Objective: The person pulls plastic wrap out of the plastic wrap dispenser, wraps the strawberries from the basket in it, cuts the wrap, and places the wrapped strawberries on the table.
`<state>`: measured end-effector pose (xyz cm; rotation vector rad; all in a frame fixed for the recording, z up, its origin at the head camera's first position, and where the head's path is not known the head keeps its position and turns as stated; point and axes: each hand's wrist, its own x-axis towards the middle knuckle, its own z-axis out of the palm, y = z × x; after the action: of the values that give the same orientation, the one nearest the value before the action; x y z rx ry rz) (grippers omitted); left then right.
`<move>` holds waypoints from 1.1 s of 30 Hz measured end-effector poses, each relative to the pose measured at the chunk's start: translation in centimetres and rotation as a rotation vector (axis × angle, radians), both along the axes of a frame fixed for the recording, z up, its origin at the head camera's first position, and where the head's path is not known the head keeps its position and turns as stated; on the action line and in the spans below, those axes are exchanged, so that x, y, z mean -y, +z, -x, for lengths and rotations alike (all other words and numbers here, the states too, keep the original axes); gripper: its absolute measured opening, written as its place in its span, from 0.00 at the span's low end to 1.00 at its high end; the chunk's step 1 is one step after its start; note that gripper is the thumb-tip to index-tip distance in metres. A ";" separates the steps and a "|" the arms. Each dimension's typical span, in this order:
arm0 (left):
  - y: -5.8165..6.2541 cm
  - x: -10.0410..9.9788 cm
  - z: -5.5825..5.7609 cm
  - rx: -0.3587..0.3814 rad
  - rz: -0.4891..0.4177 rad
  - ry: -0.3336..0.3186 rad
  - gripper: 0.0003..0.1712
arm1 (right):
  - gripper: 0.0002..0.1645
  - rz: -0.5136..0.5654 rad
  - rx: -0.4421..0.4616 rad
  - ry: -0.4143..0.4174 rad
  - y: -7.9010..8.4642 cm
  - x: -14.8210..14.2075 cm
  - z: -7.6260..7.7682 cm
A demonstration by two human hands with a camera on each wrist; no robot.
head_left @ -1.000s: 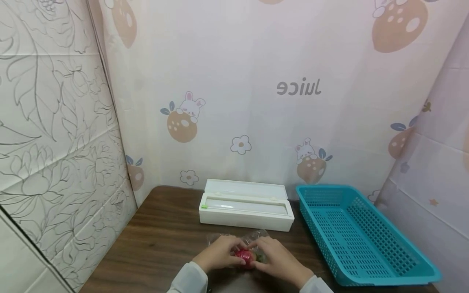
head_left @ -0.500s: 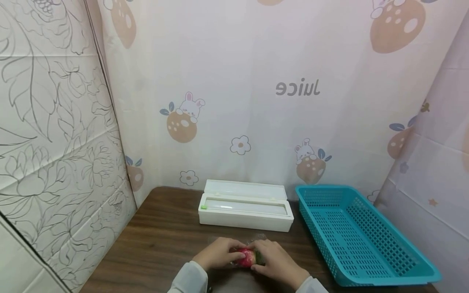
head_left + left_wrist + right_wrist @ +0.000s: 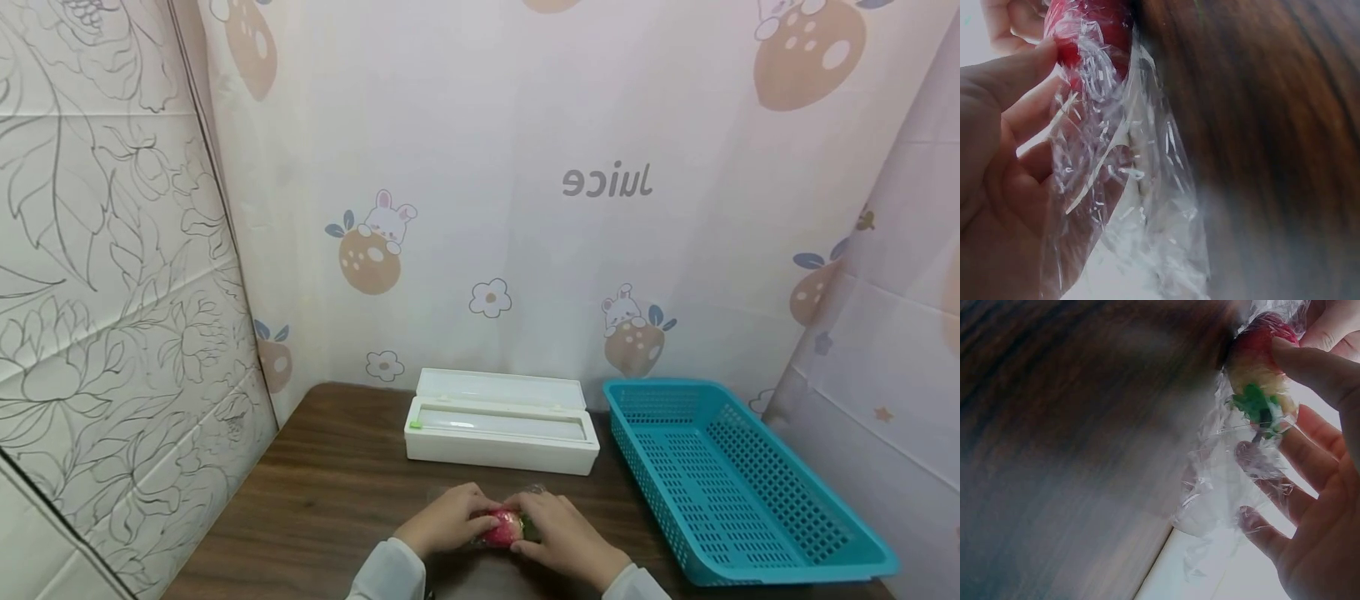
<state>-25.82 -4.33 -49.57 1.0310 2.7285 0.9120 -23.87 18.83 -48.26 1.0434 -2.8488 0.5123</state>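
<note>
Low in the middle of the head view, both hands hold a red strawberry (image 3: 504, 528) wrapped in clear cling film. My left hand (image 3: 444, 520) pinches its red end, thumb on the near side. From the right, my right hand (image 3: 564, 532) grips the end with the leaves, thumb pressed on the fruit. Loose cling film (image 3: 1163, 212) trails below the fruit in the left wrist view. In the right wrist view the strawberry (image 3: 1266, 353) fades to pale yellow by its green leaves and dark stem, and crumpled film runs over my fingers.
Behind the hands stands a white cling film box (image 3: 501, 450), its lid raised. A turquoise plastic basket (image 3: 686, 533) sits on the right of the dark wooden table (image 3: 300, 500). Printed curtains hang behind and at both sides.
The strawberry has turned between the fingers, so more of its pale, leafy end shows. Less film stands up beyond the hands. The hands keep nearly the same place.
</note>
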 end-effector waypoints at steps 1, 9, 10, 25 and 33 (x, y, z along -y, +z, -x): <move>0.0 0.0 0.0 0.016 -0.018 0.007 0.17 | 0.26 0.003 0.003 -0.002 0.0 0.0 0.0; -0.3 0.0 -0.1 0.123 -0.105 0.063 0.05 | 0.20 0.008 0.066 -0.018 -0.2 -0.2 0.1; -0.2 0.0 -0.1 0.119 -0.102 0.065 0.05 | 0.20 0.008 0.075 -0.018 -0.2 -0.2 0.1; -0.4 0.5 -0.1 0.155 -0.096 0.051 0.09 | 0.22 0.047 0.181 -0.001 -0.2 -0.6 0.4; -0.5 1.2 0.0 0.205 -0.117 0.028 0.14 | 0.21 0.070 0.214 0.012 -0.1 -0.5 0.4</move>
<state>-25.80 -5.53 -50.04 0.8643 2.5535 1.1260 -24.22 19.32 -48.35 1.0534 -2.9813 0.7630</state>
